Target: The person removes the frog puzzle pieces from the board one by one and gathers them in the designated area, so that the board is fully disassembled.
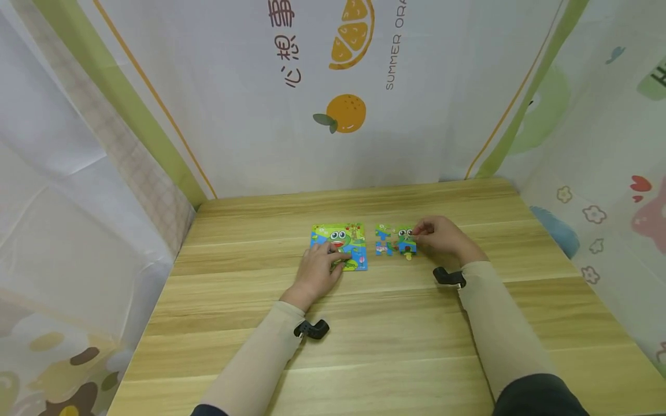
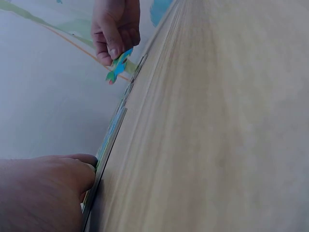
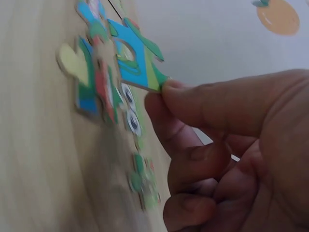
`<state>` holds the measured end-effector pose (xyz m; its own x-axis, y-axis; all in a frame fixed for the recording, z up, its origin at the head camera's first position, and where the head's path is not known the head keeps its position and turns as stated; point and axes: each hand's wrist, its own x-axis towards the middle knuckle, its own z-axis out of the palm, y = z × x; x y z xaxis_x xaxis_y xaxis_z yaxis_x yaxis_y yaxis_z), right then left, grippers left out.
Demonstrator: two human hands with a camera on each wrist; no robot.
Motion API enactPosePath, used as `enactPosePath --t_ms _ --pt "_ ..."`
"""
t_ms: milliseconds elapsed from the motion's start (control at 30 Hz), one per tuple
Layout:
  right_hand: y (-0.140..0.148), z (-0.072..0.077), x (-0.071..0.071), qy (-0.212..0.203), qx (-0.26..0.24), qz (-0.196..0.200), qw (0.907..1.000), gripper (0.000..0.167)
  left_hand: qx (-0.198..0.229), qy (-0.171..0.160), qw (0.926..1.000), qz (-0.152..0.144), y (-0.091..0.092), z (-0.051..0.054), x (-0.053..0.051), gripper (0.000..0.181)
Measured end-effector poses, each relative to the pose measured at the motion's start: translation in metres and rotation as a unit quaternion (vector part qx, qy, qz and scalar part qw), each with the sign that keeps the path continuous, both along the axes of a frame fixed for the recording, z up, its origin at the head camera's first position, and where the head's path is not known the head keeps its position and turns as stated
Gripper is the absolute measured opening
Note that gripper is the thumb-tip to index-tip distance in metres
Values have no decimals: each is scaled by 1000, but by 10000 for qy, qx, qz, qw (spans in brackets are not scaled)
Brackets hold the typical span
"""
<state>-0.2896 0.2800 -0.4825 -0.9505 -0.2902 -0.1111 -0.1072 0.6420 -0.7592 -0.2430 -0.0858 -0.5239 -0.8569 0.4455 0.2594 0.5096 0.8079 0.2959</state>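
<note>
My left hand (image 1: 316, 270) rests with extended fingers on a square frog picture board (image 1: 324, 229), which lies flat on the table. To its right, my right hand (image 1: 441, 236) pinches a blue and green puzzle piece (image 3: 133, 55) between thumb and forefinger. The left wrist view shows this piece (image 2: 120, 66) lifted off the tabletop. Beneath and beside it lie several loose puzzle pieces, among them one with the frog's eyes (image 3: 131, 113), a green one (image 3: 144, 182) and a blue one with a pale knob (image 3: 77, 70). The left fingertips are hidden in the left wrist view.
The wooden table (image 1: 385, 335) reaches back to a white curtain (image 1: 250, 144) printed with oranges. More printed cloth hangs on the left and right sides. A small black camera (image 1: 312, 329) is worn on the left wrist, another (image 1: 448, 277) on the right.
</note>
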Motion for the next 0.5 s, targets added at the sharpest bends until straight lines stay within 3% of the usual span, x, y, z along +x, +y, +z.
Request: enactPosePath --t_ms 233,500 --pt "27 -2 1 13 39 -49 10000 19 55 57 10000 -9 0 0 1 24" --pt "46 -6 4 -267 8 -169 9995 18 70 56 10000 -17 -1 -1 0 25"
